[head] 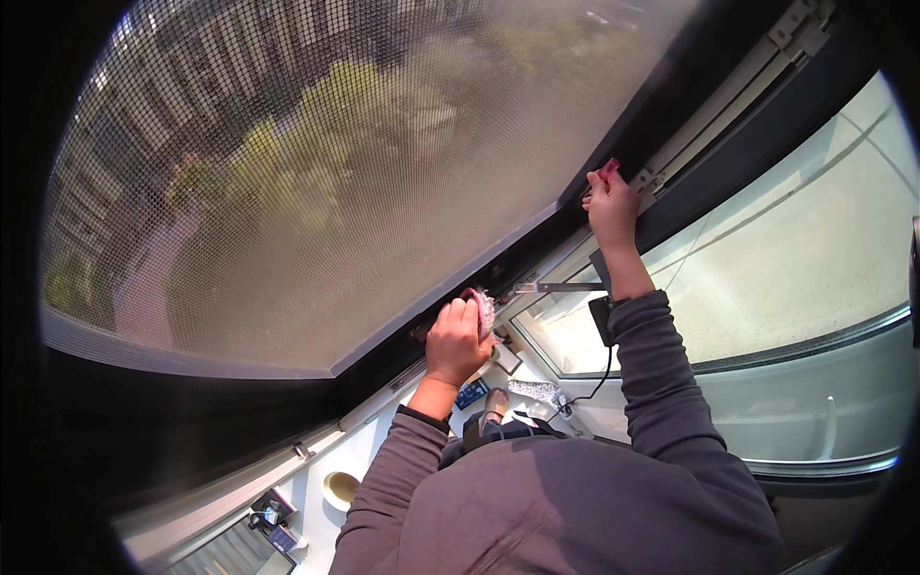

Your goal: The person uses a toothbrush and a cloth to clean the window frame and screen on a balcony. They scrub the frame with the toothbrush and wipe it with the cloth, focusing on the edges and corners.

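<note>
Bunched in my left hand is a pink and white cloth, pressed against the lower dark rail of a window frame. Higher up and to the right, my right hand pinches a small pink item, whose kind I cannot make out. That hand is at the dark side of the frame, beside a metal hinge fitting. An insect screen of fine mesh fills the opening, with trees and a building beyond it.
A metal stay arm runs below my right hand, close to a black device with a dangling cable. A glazed panel stands at right. Below are a round bowl, a dark blue packet and my foot.
</note>
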Demonstrator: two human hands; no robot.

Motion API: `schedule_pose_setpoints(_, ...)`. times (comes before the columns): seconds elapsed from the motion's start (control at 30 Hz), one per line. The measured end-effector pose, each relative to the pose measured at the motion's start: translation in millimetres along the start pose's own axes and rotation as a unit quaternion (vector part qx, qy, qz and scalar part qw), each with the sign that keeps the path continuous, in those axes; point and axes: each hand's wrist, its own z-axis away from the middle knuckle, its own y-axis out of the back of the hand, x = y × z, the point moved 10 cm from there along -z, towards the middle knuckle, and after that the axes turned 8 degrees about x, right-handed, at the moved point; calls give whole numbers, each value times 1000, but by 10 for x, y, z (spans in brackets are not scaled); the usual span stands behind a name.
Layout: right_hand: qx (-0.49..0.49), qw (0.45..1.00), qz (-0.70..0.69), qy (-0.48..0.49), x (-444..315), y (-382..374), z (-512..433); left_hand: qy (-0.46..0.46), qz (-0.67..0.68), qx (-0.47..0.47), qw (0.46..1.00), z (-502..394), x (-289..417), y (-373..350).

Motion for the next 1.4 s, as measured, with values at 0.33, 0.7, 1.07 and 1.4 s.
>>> schedule_pose_setpoints(0.33,93,995,-4,45,-20,123,-32,15,14,-8,1000,8,-13,-13)
schedule_pose_setpoints(0.7,130,981,-27,142,-550,332,2,19,26,-6,999,-14,0,27)
schedule_pose_setpoints(1.07,65,997,9,44,-178,164,-10,4,10,0,1000,-4,-10,6)
schedule_pose_setpoints(1.4,94,992,-70,36,-341,237,-32,3,16,0,1000,-2,-1,23)
